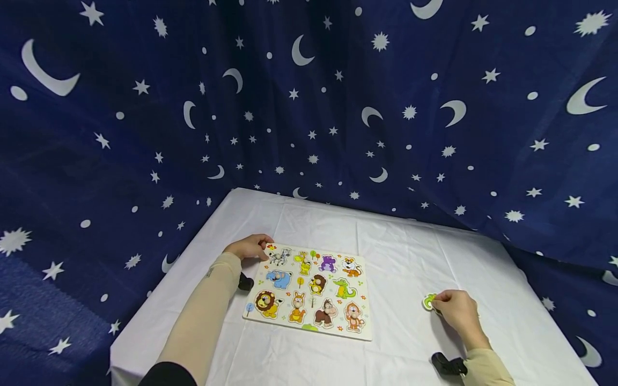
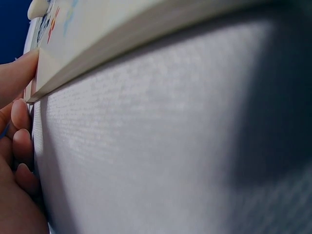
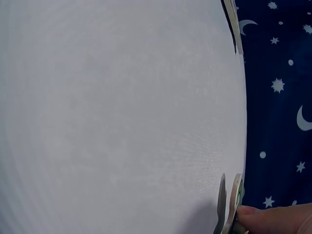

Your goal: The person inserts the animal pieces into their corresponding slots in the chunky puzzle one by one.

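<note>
A flat wooden animal puzzle board lies left of centre on the white-covered table in the head view. My left hand grips its far left corner; in the left wrist view the thumb presses the board's edge and the other fingers curl below it. Well to the right, my right hand pinches a puzzle piece with a green picture and a pale rim. The fingers hide much of that piece. In the right wrist view the piece stands on edge to the camera, its shadow close beside it.
Pictured animals fill the board in rows, among them a lion, an elephant and a crocodile. White cloth covers the table. A dark blue curtain with moons and stars hangs behind and along the sides.
</note>
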Tool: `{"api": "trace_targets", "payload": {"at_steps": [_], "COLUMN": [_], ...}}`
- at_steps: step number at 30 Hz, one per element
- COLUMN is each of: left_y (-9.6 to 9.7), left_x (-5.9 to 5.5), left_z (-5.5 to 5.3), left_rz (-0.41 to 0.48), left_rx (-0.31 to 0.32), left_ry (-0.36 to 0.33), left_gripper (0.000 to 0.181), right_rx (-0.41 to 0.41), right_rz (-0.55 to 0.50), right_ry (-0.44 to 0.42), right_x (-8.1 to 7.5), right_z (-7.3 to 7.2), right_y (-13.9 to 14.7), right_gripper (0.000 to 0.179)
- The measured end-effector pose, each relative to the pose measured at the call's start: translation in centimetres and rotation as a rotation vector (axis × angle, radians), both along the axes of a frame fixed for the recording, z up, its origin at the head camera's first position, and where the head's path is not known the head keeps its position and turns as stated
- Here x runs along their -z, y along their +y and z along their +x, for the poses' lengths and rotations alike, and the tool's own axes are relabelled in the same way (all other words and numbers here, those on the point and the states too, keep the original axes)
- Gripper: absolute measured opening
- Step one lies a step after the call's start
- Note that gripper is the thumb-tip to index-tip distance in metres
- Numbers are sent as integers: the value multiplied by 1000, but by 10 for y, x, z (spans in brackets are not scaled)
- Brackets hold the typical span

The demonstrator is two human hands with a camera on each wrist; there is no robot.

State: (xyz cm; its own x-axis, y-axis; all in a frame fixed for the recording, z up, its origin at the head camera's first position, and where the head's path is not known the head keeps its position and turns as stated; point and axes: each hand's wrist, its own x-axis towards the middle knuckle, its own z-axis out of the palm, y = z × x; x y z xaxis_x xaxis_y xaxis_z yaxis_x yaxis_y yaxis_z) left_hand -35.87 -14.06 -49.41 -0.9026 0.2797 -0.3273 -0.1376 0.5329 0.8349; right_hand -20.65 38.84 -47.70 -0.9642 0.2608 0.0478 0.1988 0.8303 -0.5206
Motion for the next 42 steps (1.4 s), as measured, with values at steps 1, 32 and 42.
{"api": "trace_targets", "payload": {"at_steps": [1,32,42], "left_y": [0,0,-1], "left_x": [0,1,3], "left_z": [0,1,1], "left_rz": [1,7,3], "left_rx": [1,8,3], "left_ry": [0,10,10], "left_gripper": [52,52,53], "right_rx": [-4,-181,-206], "right_rz": [-3,10,11], "right_ry": [0,49,30], "right_x": [0,0,3], "right_z": [0,-4,-3], "right_y": [0,-21,-33], "right_gripper": [10,5,4]}}
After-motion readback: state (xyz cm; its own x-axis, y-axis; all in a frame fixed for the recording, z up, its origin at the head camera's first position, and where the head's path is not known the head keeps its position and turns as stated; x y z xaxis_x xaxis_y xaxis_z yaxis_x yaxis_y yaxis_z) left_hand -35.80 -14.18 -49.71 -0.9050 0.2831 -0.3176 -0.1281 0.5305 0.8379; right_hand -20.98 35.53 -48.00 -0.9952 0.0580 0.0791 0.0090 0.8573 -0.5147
